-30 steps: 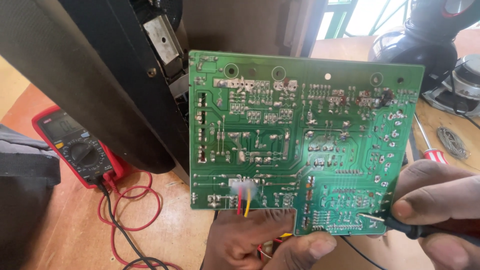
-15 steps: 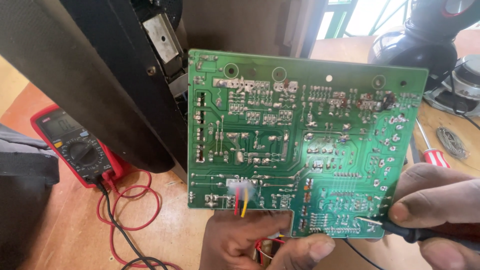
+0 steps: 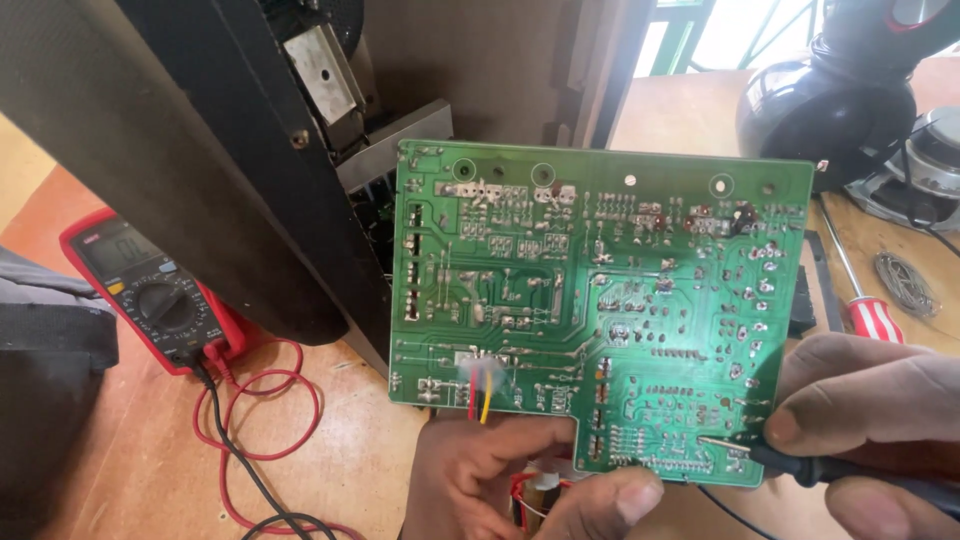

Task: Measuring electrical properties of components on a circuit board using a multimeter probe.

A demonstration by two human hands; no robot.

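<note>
At the middle of the view a green circuit board (image 3: 600, 310) is held upright, solder side toward the camera, its long edge running from nine o'clock to three o'clock. The left hand (image 3: 520, 485) grips it from six o'clock, fingers closed behind the lower edge and the thumb pressed on the front near the notch, where red and yellow wires (image 3: 478, 400) hang. The right hand (image 3: 870, 420) comes in from four o'clock, pinched shut on a black test probe (image 3: 790, 462) whose shaft lies nearly level, tip pointing to nine o'clock and touching the solder pads in the board's lower right corner. The right hand is the nearer one to that corner. At nine o'clock a red multimeter (image 3: 150, 295) rests on the wooden bench (image 3: 330, 420) with its leads looped beside it, well apart from the board. A red-handled screwdriver (image 3: 868, 305) lies at three o'clock, and a dark cabinet (image 3: 180, 150) stands behind.
</note>
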